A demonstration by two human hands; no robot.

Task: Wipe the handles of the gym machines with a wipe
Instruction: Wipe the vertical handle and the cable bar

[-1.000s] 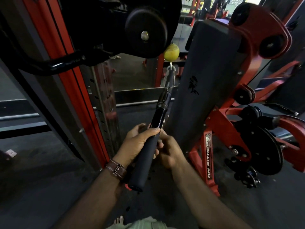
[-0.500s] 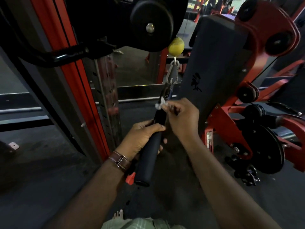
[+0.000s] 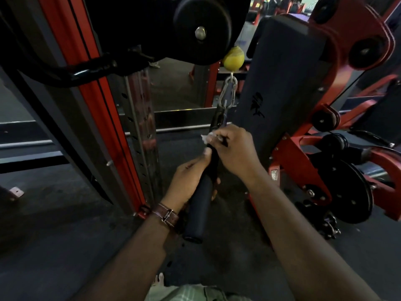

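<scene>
— Where's the handle?

— The black handle (image 3: 200, 205) hangs from a carabiner (image 3: 227, 94) under the yellow ball (image 3: 233, 59), right of the red upright (image 3: 91, 101). His left hand (image 3: 188, 181) (brown watch strap at the wrist) is wrapped round its middle.

— And the wipe?

— The right hand (image 3: 235, 153) pinches the white wipe (image 3: 207, 136) against the handle's far end, fingers curled.

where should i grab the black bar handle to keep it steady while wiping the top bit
Grip the black bar handle around its middle, coming from the left as the left hand does. It hangs tilted from the carabiner, so its top stays free for the right hand and wipe.
</scene>
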